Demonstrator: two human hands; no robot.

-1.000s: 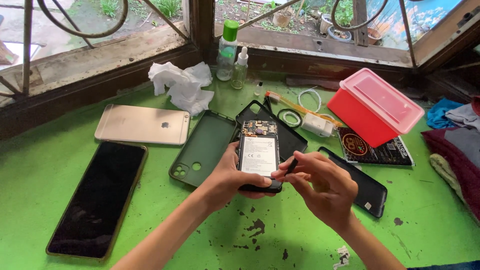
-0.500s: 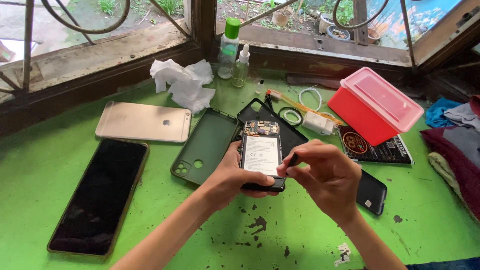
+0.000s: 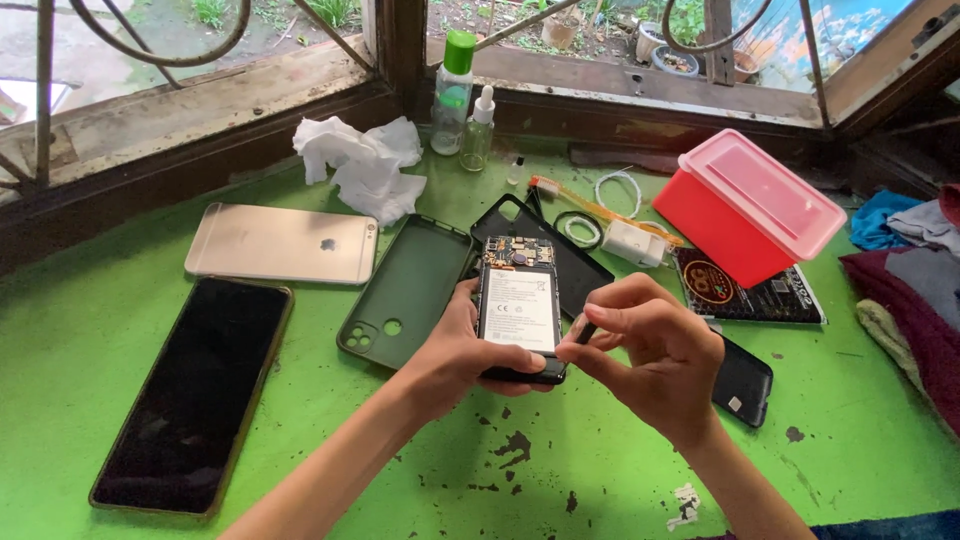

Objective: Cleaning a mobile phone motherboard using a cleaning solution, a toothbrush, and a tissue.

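Opened phone (image 3: 518,318) worked on at a chipped green table (image 3: 620,480) under a barred window.
Left hand (image 3: 462,355) grips the phone; right hand (image 3: 650,350) pinches a small dark tool (image 3: 584,333) beside it.

Opened phone (image 3: 518,310), back cover off, lies flat and face down on the green table, long axis running away from the person. White-labelled battery fills the middle, exposed circuit board with small components at the far end, dark frame around. Left hand (image 3: 455,350) fingers wrap its left edge and near end, thumb beside the battery. Small dark tool (image 3: 585,332), thin, pinched between right hand (image 3: 650,350) fingertips, tip at the phone's right edge near the battery's lower corner.
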